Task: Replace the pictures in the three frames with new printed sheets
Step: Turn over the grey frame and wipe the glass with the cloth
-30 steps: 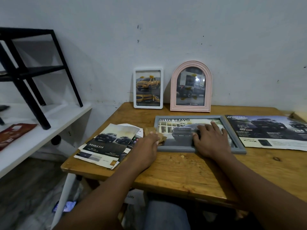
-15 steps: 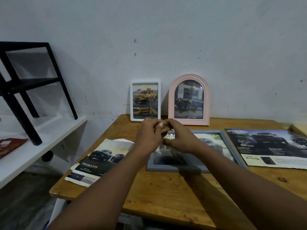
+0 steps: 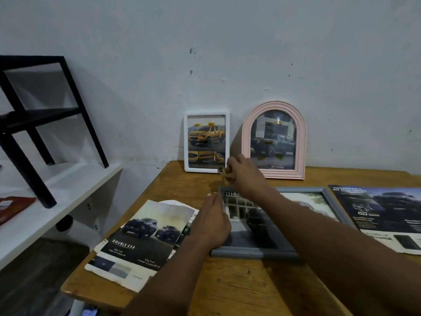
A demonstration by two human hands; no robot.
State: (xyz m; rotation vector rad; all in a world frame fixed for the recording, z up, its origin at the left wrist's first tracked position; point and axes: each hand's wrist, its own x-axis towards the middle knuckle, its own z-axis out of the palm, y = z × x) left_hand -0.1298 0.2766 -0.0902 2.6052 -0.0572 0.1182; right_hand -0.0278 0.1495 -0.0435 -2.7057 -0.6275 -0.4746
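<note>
1. Three picture frames share the worn wooden table (image 3: 227, 288). A white rectangular frame (image 3: 206, 142) and a pink arched frame (image 3: 273, 140) stand upright at the back, side by side against the pale wall. A grey rectangular frame (image 3: 250, 253) lies flat, face up, nearer to me.
2. The white one shows a yellow pickup truck. The pink one shows a dark pickup above the word TOYOTA. The grey one holds a sheet with a dark vehicle in front of a building, partly hidden by my arms.
3. My left hand (image 3: 211, 224) is palm down with the fingers straight and together, over the grey frame's left rail. I cannot tell how firmly it bears on it.
4. My right hand (image 3: 245, 174) is raised above the table, in front of the gap between the two standing frames. Its fingers are curled and pinch a small crumpled tan scrap (image 3: 226, 175); what that scrap is I cannot tell.
5. A loose stack of printed sheets (image 3: 145, 238), the top one reading DOUBLE CAB, lies at the table's left edge, just beside my left hand.
6. A dark printed sheet headed POWERTRAIN (image 3: 382, 213) lies flat, just right of the grey frame.
7. Off to the left, a white shelf (image 3: 57, 201) carries a black metal stand (image 3: 45, 115) and a flat reddish-brown item (image 3: 16, 206).
</note>
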